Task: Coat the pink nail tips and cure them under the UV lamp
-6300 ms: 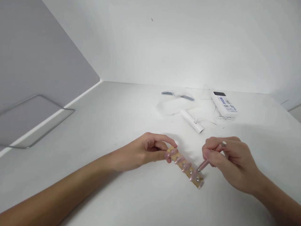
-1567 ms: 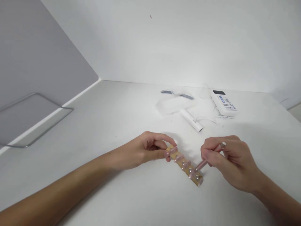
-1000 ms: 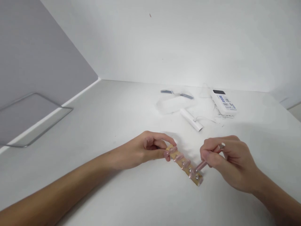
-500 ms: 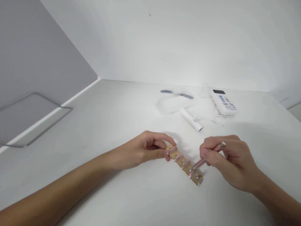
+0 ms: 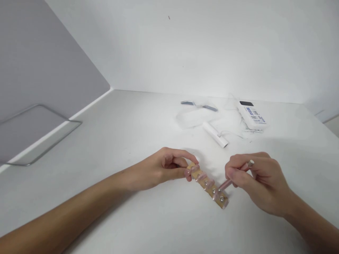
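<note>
My left hand (image 5: 173, 165) pinches the upper end of a gold-coloured strip (image 5: 203, 187) between thumb and fingers. Along the strip sit several pale pink, translucent false nail tips (image 5: 209, 183), crosswise to its length, with round silvery spots beside them. In my right hand (image 5: 254, 180) is a slim pink metallic pen-shaped tool (image 5: 226, 184), slanting down to the left. Its lower end is at a nail tip near the strip's lower end; whether it touches cannot be made out. The tool's silvery back end sticks out above my thumb.
Beyond my hands lies a white tube-like device (image 5: 215, 134) with a thin cable. Behind it are a clear plastic package (image 5: 189, 118) with grey-blue parts and a white labelled box (image 5: 253, 115). A bent metal wire frame (image 5: 54, 144) is at the left, by the grey panel (image 5: 47, 63).
Almost nothing differs. The pen-shaped tool's lower end has shifted very slightly at the nail tip; both hands and the strip stay in place.
</note>
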A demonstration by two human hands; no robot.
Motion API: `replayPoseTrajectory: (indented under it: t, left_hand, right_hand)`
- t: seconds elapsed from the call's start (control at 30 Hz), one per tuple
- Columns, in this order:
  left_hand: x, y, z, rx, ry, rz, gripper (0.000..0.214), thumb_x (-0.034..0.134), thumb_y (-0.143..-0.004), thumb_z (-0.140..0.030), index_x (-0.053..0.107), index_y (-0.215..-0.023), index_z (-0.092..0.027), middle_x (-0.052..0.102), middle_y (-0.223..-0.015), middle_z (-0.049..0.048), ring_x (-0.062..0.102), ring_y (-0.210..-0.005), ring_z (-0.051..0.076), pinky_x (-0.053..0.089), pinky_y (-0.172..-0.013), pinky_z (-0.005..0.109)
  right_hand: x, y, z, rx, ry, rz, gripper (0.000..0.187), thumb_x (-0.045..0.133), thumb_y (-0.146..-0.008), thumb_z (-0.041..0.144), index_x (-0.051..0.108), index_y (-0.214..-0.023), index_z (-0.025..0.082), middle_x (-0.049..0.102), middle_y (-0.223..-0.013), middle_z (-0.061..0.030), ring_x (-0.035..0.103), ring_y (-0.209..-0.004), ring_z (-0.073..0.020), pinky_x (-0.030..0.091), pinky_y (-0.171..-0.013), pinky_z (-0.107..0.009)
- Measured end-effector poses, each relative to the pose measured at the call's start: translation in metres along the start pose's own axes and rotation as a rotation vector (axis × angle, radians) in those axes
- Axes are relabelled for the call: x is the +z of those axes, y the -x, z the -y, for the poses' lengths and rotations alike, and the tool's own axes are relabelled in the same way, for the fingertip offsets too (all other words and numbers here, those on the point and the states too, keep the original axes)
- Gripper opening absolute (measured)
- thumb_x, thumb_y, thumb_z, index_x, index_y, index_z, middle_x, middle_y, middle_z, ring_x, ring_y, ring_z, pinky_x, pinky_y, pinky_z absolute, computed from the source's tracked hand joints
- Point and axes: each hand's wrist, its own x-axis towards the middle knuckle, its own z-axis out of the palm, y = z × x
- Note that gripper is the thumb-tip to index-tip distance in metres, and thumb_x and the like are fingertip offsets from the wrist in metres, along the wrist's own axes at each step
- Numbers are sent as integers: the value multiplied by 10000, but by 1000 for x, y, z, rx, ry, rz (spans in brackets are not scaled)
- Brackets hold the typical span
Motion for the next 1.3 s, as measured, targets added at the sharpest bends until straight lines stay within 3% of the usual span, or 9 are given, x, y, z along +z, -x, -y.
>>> replayPoseTrajectory:
  t: [0.3, 0.63, 0.83, 1.0, 1.17, 1.3]
  left_hand:
    - [-1, -1, -1, 2, -9, -2, 237, 629, -940, -262, 669, -1168, -212, 663, -806, 25, 628, -832, 185, 519, -867, 364]
    - [-1, 0, -1, -4, -8, -13, 228, 630, -935, -250, 676, -1156, -213, 667, -801, 20, 629, -821, 181, 519, -853, 354]
    - [-1, 1, -1, -7, -8, -2, 240, 627, -944, -269, 668, -1172, -208, 676, -832, 33, 630, -839, 189, 515, -871, 376]
    - [-2, 0, 0, -5, -3, 2, 233, 622, -948, -254, 666, -1173, -211, 677, -828, 30, 627, -831, 183, 514, -861, 363]
    - [-2, 0, -1, -2, -10, -3, 234, 621, -948, -246, 667, -1176, -217, 677, -828, 27, 626, -825, 177, 511, -854, 352]
    - [-2, 0, 0, 4, -5, 5, 230, 623, -948, -249, 667, -1172, -215, 669, -819, 24, 631, -833, 182, 511, -860, 359]
  right_hand:
    - [-1, 0, 0, -19, -37, 21, 248, 459, -832, 88, 510, -615, 195, 516, -500, 58, 459, -441, -76, 336, -425, -201]
    - [-1, 1, -1, -10, 3, -11, 245, 472, -846, 94, 512, -627, 195, 448, -521, 62, 390, -458, -72, 311, -435, -206]
    - [0, -1, 2, -10, -21, 27, 257, 469, -858, 108, 528, -623, 193, 540, -543, 42, 432, -462, -75, 346, -436, -201]
    - [0, -1, 1, -35, -5, -6, 248, 469, -837, 89, 514, -617, 194, 484, -503, 61, 391, -436, -67, 312, -414, -197]
    - [-1, -1, 0, -15, -53, 45, 237, 466, -814, 69, 512, -617, 193, 494, -505, 65, 418, -434, -63, 319, -420, -191]
    - [-1, -1, 0, -33, -15, -7, 256, 473, -839, 86, 501, -608, 194, 458, -504, 64, 362, -440, -65, 300, -417, -200]
